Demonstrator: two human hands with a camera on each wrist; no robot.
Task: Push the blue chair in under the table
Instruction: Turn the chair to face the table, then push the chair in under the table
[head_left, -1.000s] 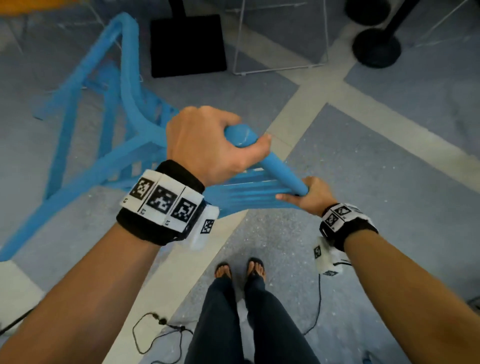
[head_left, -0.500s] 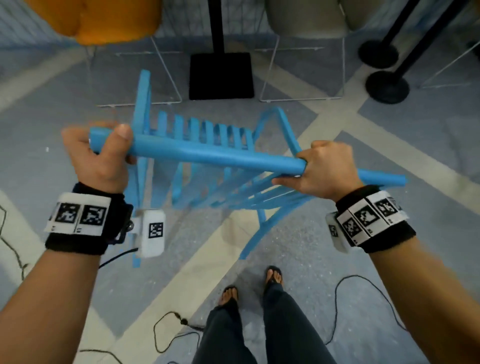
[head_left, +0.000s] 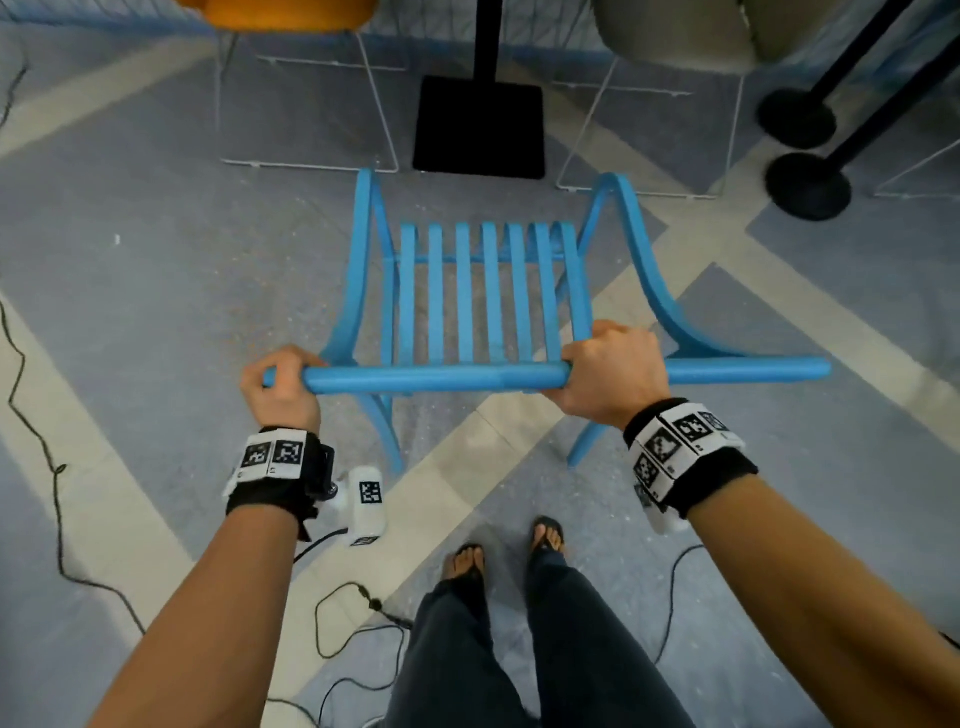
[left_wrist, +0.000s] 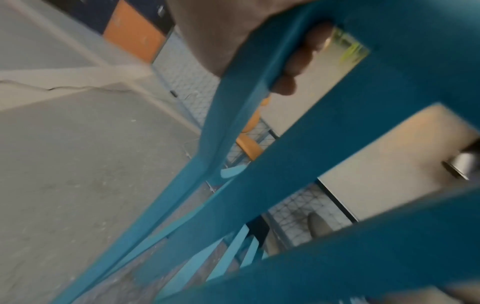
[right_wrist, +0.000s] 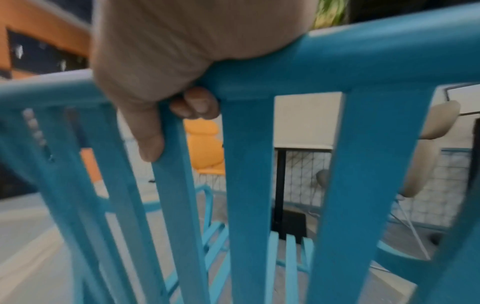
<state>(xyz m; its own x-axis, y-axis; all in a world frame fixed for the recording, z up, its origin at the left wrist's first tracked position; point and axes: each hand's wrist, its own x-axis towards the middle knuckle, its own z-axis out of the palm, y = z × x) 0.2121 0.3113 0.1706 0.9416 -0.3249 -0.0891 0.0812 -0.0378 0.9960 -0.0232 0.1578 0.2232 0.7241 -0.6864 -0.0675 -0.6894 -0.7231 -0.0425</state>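
The left hand (head_left: 280, 387) has its fingers wrapped around the left end of the top rail of the blue chair (head_left: 488, 306), thumb tucked under the bar; the right hand (head_left: 613, 371) grips the same rail right of its middle, fingertips (right_wrist: 194, 105) curling beneath it and the thumb lying along a back slat. Beyond the knuckles the slatted seat and curved armrests stretch away from the person, chair legs on the grey floor (head_left: 156, 291). Just past the seat's far edge stands the table's black square base (head_left: 480, 124), flanked by an orange chair (head_left: 280, 13) and a beige chair (head_left: 691, 31).
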